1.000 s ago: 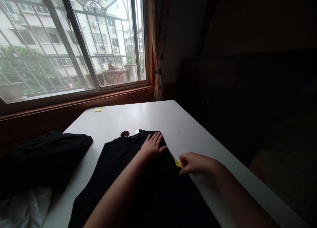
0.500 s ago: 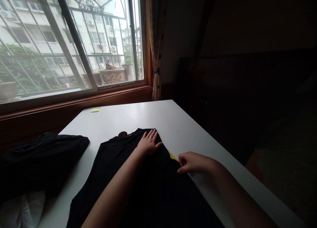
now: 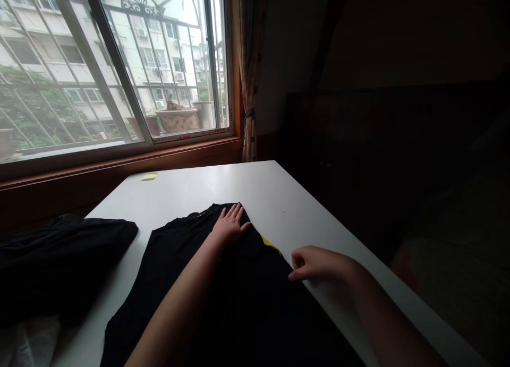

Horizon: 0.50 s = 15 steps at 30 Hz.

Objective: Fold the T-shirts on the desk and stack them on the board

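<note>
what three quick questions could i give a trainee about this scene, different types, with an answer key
1. How does the left hand lie on the black garment?
a) clenched in a fist
b) palm down, fingers extended
c) palm up, fingers extended

2. True or false: a yellow patch shows at the garment's edge, between the left hand and the right hand.

3. Fill in the blank: as the camera sees it, a dark cloth bundle lies on the white table to the ____ of the garment.

Key: 1 b; 2 true; 3 left.
</note>
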### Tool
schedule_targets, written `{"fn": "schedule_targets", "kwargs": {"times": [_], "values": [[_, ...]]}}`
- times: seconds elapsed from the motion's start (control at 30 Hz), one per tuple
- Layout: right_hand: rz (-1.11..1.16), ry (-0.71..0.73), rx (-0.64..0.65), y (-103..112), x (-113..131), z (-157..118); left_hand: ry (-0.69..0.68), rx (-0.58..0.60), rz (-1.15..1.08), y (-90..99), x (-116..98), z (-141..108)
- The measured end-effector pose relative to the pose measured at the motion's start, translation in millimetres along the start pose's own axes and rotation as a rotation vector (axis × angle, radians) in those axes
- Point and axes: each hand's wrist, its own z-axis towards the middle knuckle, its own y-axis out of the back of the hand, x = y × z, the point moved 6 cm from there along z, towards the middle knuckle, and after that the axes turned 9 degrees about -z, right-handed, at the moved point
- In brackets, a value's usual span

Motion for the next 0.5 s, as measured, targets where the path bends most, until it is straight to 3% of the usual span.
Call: {"fn": "schedule_targets", "kwargs": {"times": [0.5], "values": [[-0.012, -0.031, 0.014, 0, -7, -1, 0.065, 0.016, -0.008, 6.5, 22, 8]]}}
